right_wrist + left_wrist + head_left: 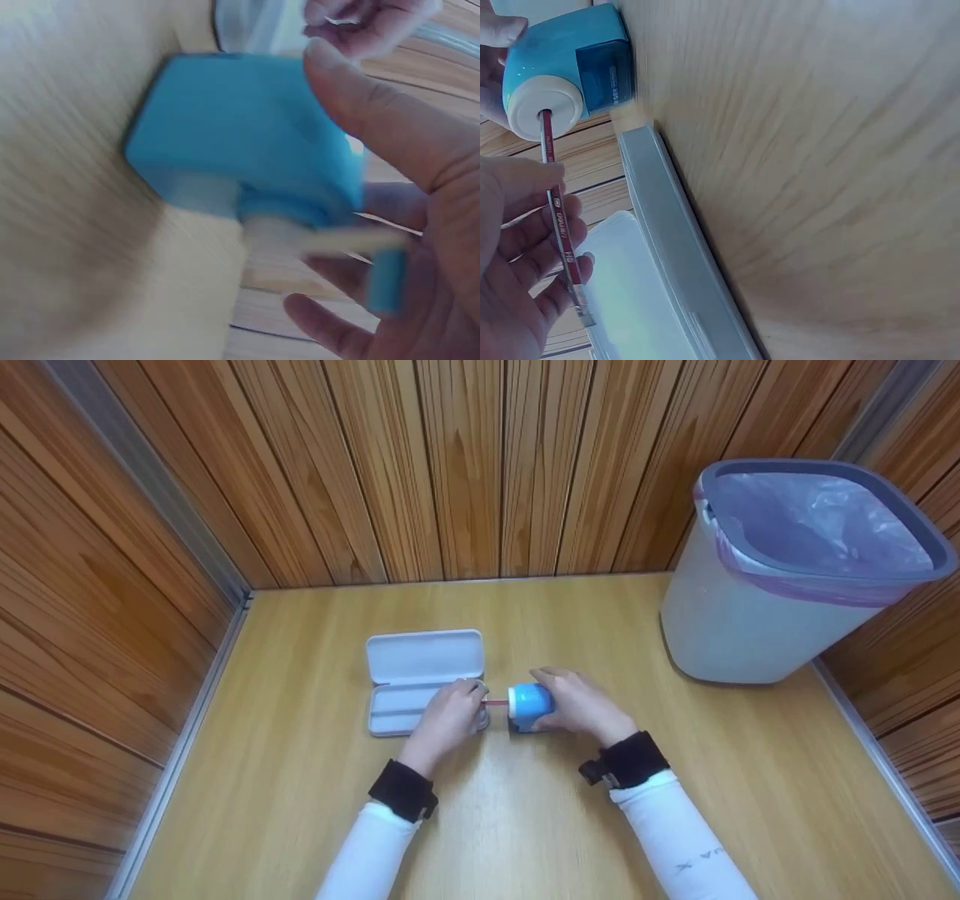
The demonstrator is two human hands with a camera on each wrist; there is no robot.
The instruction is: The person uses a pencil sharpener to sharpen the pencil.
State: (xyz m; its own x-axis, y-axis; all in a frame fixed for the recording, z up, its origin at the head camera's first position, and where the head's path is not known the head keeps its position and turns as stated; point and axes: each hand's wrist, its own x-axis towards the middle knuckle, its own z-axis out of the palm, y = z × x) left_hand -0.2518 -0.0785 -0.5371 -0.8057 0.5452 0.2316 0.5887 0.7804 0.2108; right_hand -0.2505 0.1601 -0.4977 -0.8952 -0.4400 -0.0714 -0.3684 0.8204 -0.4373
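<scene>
A blue crank pencil sharpener (529,702) sits on the table, its white round mouth facing left. My right hand (583,706) grips the sharpener's body from the right, thumb on the near side and fingers over the far side. In the right wrist view the crank handle (386,277) lies by the palm, somewhat blurred. A dark red pencil (561,225) has one end inside the mouth. My left hand (451,709) pinches this pencil between thumb and fingers. The left wrist view shows the pencil's back end reaching past the fingertips; its tip is hidden in the sharpener.
An open pale grey pencil case (424,657) lies behind and under my left hand, its lid tipped back. A white bin (750,622) with a purple-tinted liner stands at the right back. Wooden panel walls (457,472) enclose the table (300,795).
</scene>
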